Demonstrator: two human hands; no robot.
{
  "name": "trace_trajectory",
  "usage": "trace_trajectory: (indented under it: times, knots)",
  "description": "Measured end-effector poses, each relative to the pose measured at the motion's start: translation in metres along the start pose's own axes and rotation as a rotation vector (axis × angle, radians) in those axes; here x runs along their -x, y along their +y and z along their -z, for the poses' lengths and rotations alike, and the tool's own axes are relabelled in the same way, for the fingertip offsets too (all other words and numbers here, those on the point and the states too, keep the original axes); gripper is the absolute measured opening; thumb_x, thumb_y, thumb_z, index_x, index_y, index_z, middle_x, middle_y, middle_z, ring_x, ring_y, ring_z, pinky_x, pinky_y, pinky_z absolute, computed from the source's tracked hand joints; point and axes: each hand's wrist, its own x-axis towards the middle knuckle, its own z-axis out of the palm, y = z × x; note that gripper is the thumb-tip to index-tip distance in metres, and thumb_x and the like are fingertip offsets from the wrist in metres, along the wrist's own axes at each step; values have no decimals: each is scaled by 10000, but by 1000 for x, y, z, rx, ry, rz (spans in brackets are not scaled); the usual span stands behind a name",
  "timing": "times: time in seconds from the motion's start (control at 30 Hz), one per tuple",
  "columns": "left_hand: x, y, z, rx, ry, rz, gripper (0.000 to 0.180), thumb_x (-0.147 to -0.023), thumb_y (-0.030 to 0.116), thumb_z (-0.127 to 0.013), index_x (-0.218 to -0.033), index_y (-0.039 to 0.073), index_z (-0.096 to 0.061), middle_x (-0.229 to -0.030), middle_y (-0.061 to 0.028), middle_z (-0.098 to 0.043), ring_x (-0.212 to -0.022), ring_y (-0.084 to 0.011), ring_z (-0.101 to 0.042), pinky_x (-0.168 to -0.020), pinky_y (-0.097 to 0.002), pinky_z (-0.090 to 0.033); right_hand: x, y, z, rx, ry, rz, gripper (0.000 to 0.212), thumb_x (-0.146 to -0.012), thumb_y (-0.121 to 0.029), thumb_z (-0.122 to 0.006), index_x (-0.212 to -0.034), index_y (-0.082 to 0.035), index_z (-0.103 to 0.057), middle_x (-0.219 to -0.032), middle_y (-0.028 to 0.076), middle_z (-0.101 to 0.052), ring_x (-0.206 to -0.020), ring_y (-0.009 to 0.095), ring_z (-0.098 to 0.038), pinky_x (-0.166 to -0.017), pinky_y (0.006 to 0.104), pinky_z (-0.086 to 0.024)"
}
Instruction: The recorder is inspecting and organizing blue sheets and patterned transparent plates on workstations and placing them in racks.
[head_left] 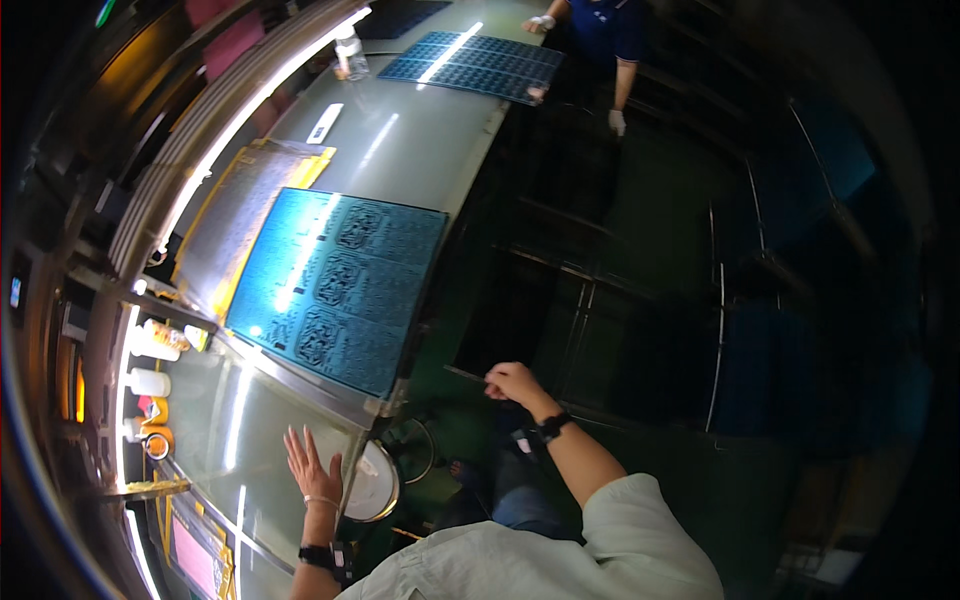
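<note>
My left hand (313, 470) is open with its fingers apart, over the table near its right edge. A round white-topped stool (370, 482) stands beside that edge. My right hand (512, 382) is out past the table, its fingers curled closed beside the lit lower edge of a dark, flat shape (505, 320). Shadow hides whatever these fingers may hold. Ahead of my left hand, a blue circuit board panel (375, 285) with dark printed patterns lies flat on the table (395, 165). Its near corner reaches the table's right edge.
A yellow-edged, translucent sheet (235, 215) lies left of the panel. Farther off are another blue panel (475, 66), a clear bottle (350, 58) and a co-worker (597, 35) with gloved hands. White containers (150, 382) line the left side. Dark racks (720, 340) stand right.
</note>
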Motion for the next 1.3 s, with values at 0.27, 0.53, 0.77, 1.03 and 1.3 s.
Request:
trace_trajectory:
  times: [0.27, 0.53, 0.77, 1.03, 1.3]
  knots:
    - [-71, 77, -53, 8, -135, 75, 754, -828, 419, -512, -1393, 66, -160, -1447, -181, -115, -1331, -373, -97, -1032, -526, -161, 81, 195, 243, 565, 927, -304, 150, -757, -135, -508, -793, -73, -640, -826, 168, -632, -821, 345, -598, -737, 433, -466]
    - [-91, 42, -72, -68, -174, 238, 696, -892, 420, -422, -1393, 41, -123, -1431, -237, -100, -1335, -352, -87, -1071, -415, -122, 68, 251, 335, 721, 1085, -386, 461, -762, -96, -573, -1172, 63, -438, -1118, 237, -500, -1041, 366, -484, -901, 398, -400]
    - [-103, 51, -50, -10, -388, 309, 712, -909, 436, -374, -1396, 32, -47, -1437, -236, -66, -1344, -333, -47, -1079, -368, -88, 32, 255, 362, 662, 1035, -538, 453, -771, -103, -581, -1167, 42, -415, -1067, 226, -527, -961, 369, -540, -801, 414, -457]
    - [-108, 13, -57, 64, -446, 276, 753, -900, 499, -342, -1395, 31, -19, -1440, -224, -65, -1342, -323, -56, -1078, -367, -105, 17, 303, 390, 549, 1102, -506, 253, -793, -182, -592, -919, 35, -555, -830, 224, -614, -845, 383, -588, -737, 448, -469]
    - [-99, -40, -87, 80, -377, 234, 761, -890, 490, -386, -1399, 42, -41, -1444, -217, -43, -1341, -323, -58, -1080, -363, -76, 51, 261, 397, 682, 960, -411, 238, -763, -187, -598, -753, 51, -591, -763, 245, -599, -773, 409, -577, -699, 468, -453]
